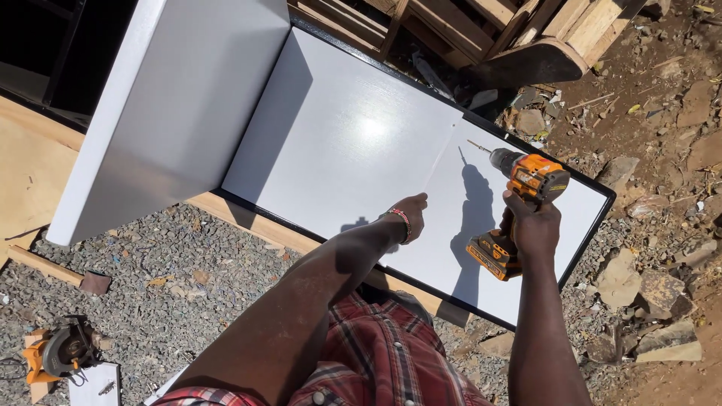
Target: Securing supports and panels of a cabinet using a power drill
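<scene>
Cordless drill (519, 210), orange, gripped fully closed in right hand (532, 225), bit aimed up-left over the flat white panel (338, 143); left hand (406, 216), holding nothing, fingertips on the upright thin board (442, 154), sits nearer it.

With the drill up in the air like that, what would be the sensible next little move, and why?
Probably lowering the drill bit to the white panel. The right hand holds the orange cordless drill clear above the panel, while the left hand presses on the panel beside a thin upright strip.
</scene>
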